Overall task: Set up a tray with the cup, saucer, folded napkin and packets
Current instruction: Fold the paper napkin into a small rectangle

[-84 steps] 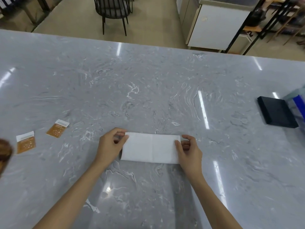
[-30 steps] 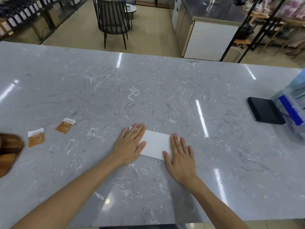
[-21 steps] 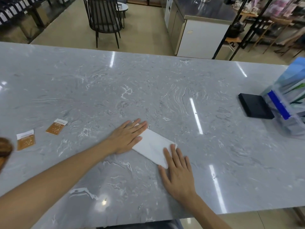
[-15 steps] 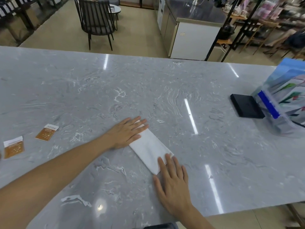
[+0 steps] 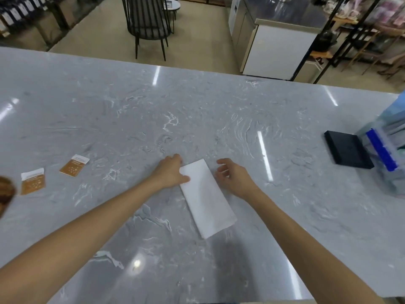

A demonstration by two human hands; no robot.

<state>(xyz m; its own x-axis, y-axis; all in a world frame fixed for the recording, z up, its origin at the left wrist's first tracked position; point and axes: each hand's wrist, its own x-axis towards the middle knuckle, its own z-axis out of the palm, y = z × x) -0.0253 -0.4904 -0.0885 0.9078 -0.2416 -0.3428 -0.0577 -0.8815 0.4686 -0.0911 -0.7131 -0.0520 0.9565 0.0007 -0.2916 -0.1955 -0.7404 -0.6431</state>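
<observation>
A white folded napkin lies flat on the grey marble counter, its long side running away from me. My left hand rests at its far left corner, thumb touching the edge. My right hand hovers just right of the far end, fingers loosely curled, holding nothing. Two brown-and-white packets lie on the counter at the left. A wooden tray edge shows at the left border. No cup or saucer is in view.
A black flat box and a clear holder with a blue strip stand at the right. Beyond the counter's far edge are a black chair and a white cabinet.
The napkin has been turned so that its long side points away from me. My right hand has lifted from its near end and moved up beside the far end. The left stays at the far corner.
</observation>
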